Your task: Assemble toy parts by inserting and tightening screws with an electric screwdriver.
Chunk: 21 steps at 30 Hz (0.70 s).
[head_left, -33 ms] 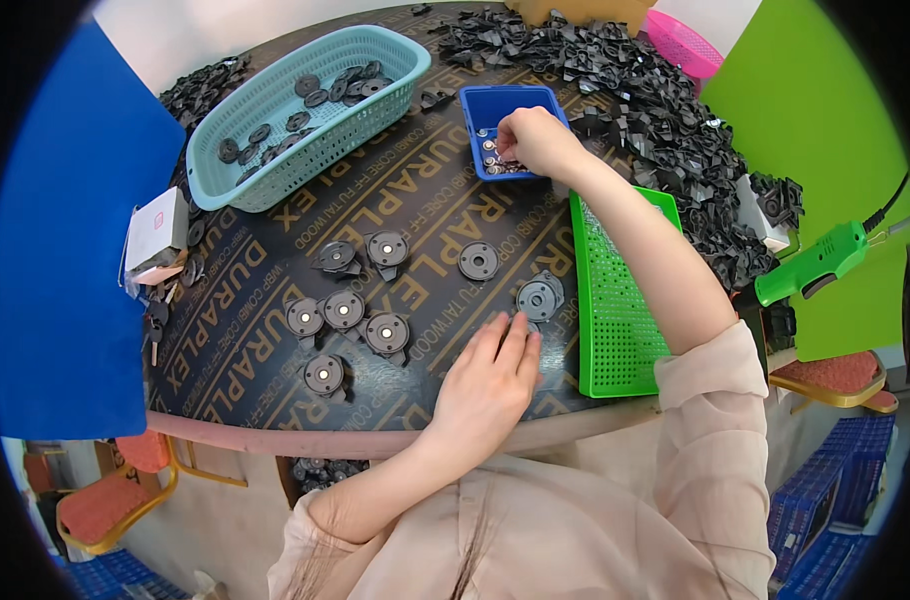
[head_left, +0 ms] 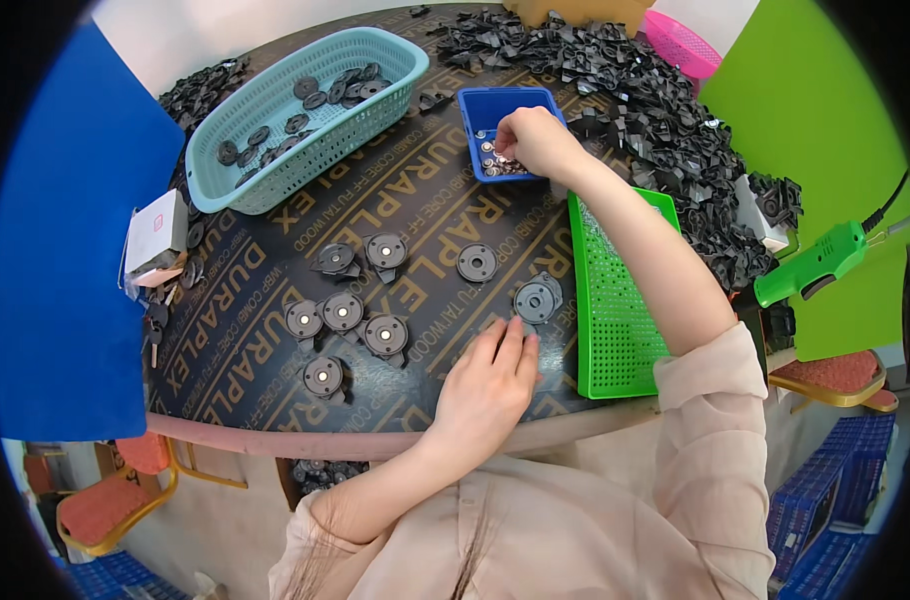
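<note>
My right hand [head_left: 537,143] reaches into a small blue bin [head_left: 505,98] holding small round metal-coloured pieces [head_left: 489,162]. Its fingertips are pinched together among them, and whatever they grip is hidden. My left hand [head_left: 487,385] lies on the tabletop, fingers stretched forward and holding nothing. Just beyond its fingertips is a grey round plastic part [head_left: 536,300]. Farther off sits a dark disc with a hole in its centre [head_left: 477,262]. To the left, several dark round parts [head_left: 385,335] are spread out, most with a pale centre and a small tab.
A green perforated tray [head_left: 620,350] lies under my right forearm. At the far left stands a light-blue basket [head_left: 275,185] with dark discs inside. Black plastic parts [head_left: 665,125] are heaped at the right, near a green power tool [head_left: 815,265]. A white box [head_left: 158,230] stands on the left.
</note>
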Available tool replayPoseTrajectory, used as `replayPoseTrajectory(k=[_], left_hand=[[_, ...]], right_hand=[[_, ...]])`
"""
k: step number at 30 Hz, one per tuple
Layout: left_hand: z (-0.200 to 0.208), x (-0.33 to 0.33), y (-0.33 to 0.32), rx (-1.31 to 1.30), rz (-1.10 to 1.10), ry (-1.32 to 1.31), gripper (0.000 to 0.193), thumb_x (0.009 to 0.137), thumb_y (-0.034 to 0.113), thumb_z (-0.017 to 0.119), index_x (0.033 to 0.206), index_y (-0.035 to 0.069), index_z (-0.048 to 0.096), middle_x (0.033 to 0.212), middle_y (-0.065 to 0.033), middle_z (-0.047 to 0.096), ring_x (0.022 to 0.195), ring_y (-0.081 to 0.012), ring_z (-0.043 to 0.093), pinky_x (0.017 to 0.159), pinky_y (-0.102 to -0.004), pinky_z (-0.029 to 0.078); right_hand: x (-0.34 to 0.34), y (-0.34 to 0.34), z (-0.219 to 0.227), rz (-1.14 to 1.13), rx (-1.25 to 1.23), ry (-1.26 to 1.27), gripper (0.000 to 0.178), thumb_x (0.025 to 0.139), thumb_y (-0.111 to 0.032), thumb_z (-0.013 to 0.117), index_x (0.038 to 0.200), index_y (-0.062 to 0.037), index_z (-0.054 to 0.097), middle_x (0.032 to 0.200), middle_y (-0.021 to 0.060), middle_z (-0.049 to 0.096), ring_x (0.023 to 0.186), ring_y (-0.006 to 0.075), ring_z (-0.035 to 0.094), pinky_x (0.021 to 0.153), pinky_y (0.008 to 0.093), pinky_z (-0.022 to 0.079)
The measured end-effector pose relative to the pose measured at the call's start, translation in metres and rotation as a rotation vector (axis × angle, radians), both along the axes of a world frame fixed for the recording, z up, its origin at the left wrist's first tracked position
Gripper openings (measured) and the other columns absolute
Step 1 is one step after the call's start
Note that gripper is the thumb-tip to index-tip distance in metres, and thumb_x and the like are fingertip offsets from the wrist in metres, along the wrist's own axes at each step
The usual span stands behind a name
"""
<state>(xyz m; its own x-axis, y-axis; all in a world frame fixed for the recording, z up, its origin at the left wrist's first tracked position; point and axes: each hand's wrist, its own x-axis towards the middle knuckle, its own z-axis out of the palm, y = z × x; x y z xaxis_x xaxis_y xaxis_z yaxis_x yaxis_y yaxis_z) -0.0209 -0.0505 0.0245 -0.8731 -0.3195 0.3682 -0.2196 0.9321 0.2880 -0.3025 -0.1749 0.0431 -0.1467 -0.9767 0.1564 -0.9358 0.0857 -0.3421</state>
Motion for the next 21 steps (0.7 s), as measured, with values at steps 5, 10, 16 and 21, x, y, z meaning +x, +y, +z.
replayPoseTrajectory(k=[5, 10, 16, 21], left_hand=[[0.004, 0.016, -0.002, 0.036, -0.055, 0.023, 0.038, 0.075, 0.003, 0.068, 0.111, -0.003, 0.057, 0.114, -0.0177, 0.061, 0.104, -0.0314, 0.061, 0.086, -0.0339, 0.052], [0.014, 0.035, -0.014, 1.373, 0.263, 0.500, 0.016, 0.086, -0.004, 0.061, 0.101, -0.003, 0.056, 0.103, -0.0130, 0.067, 0.096, -0.0154, 0.064, 0.079, -0.0270, 0.055], [0.030, 0.037, -0.022, 1.910, 0.224, 0.561, 0.020, 0.090, 0.006, 0.060, 0.107, 0.001, 0.051, 0.098, -0.0129, 0.068, 0.081, -0.0198, 0.068, 0.071, -0.0271, 0.057], [0.028, 0.035, -0.016, 1.949, 0.221, 0.572, 0.025, 0.090, 0.007, 0.061, 0.112, 0.001, 0.051, 0.098, -0.0126, 0.068, 0.081, -0.0204, 0.068, 0.069, -0.0289, 0.058]], right_hand=[[0.005, 0.031, 0.037, -0.095, -0.086, -0.117, 0.011, 0.074, -0.004, 0.071, 0.084, -0.0022, 0.070, 0.077, 0.0119, 0.068, 0.071, 0.0175, 0.066, 0.067, 0.0288, 0.051], [0.067, 0.095, 0.073, 0.009, 0.010, -0.497, 0.011, 0.079, -0.008, 0.070, 0.083, 0.0011, 0.067, 0.074, 0.0028, 0.066, 0.072, 0.0099, 0.061, 0.070, 0.0264, 0.050], [0.123, 0.163, 0.076, 0.102, 0.153, -0.831, 0.010, 0.076, -0.007, 0.075, 0.082, -0.0027, 0.068, 0.101, 0.0065, 0.060, 0.091, 0.0117, 0.059, 0.069, 0.0224, 0.051], [0.134, 0.179, 0.061, -0.022, 0.167, -0.970, 0.009, 0.080, -0.004, 0.072, 0.085, 0.0004, 0.066, 0.097, 0.0068, 0.062, 0.087, 0.0105, 0.060, 0.068, 0.0222, 0.052]])
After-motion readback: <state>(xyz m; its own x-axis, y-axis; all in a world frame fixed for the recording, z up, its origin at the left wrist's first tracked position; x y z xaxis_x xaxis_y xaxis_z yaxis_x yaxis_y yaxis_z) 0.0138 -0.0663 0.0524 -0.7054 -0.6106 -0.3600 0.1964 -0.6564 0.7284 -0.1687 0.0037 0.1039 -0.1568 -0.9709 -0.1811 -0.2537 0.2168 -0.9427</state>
